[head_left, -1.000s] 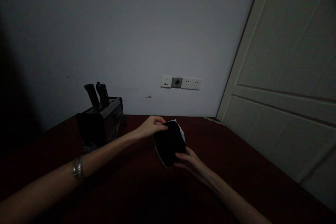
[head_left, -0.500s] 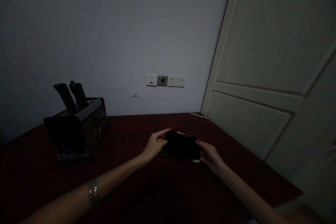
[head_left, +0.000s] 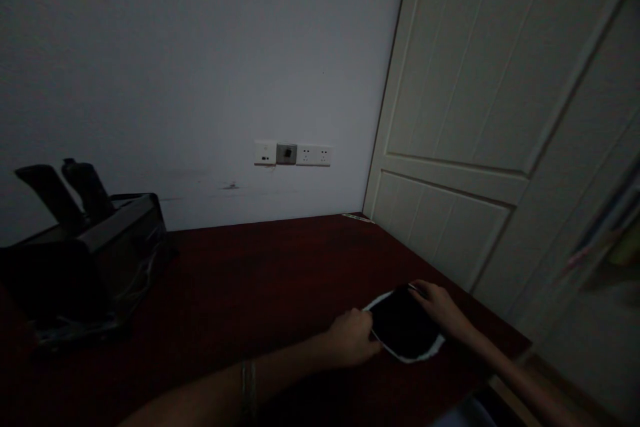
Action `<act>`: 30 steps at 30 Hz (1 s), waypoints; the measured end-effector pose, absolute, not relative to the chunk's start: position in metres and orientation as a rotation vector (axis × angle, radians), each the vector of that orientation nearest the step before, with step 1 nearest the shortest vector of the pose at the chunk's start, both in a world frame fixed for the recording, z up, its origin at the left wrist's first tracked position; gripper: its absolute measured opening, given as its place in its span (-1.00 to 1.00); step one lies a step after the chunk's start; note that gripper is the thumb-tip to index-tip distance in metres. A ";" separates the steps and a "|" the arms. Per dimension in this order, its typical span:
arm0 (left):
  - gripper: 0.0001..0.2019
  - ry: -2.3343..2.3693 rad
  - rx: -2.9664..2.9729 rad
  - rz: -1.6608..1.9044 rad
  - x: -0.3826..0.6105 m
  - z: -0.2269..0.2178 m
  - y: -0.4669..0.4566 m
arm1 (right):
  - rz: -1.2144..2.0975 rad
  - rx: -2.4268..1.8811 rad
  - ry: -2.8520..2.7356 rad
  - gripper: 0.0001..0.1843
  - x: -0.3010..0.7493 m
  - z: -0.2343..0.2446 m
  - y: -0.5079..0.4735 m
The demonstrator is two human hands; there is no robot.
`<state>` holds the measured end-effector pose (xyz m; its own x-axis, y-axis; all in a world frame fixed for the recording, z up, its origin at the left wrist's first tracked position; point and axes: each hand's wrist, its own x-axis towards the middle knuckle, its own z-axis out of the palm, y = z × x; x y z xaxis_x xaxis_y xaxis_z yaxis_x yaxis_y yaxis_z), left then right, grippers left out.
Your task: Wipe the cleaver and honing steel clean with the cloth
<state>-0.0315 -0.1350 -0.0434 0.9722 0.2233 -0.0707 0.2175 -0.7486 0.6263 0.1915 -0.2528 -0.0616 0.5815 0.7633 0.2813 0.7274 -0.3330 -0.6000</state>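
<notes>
In the head view a flat black piece with a pale rim (head_left: 406,325) is held low over the dark red table (head_left: 250,273), at its right side. It is too dark to tell its kind or whether it touches the table. My left hand (head_left: 353,339) is closed on its left edge, with the fingers curled round the rim. My right hand (head_left: 439,307) grips the upper right edge between thumb and fingers. A bracelet (head_left: 248,387) circles my left wrist.
A dark holder (head_left: 125,253) with two upright black handles (head_left: 87,190) stands on the table at the left. Wall sockets (head_left: 314,155) are behind the table. A pale panelled door (head_left: 450,213) borders its right side, and a thin strip (head_left: 358,218) lies at the back corner.
The view has turned to the right. Both hands have carried the black piece rightward and nearer, over the table's right part. More of its pale rim shows.
</notes>
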 end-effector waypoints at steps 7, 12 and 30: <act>-0.56 0.276 2.677 -0.007 -0.035 -0.032 -0.141 | -0.740 -2.599 -1.446 -0.66 0.174 -0.064 -0.260; -0.57 0.342 2.531 0.336 -0.052 -0.027 -0.124 | -0.713 -2.321 -1.609 -0.58 0.124 -0.036 -0.221; -0.72 1.110 2.017 2.419 -0.422 0.133 0.063 | 0.454 -1.054 -1.580 -0.29 -0.171 0.022 0.036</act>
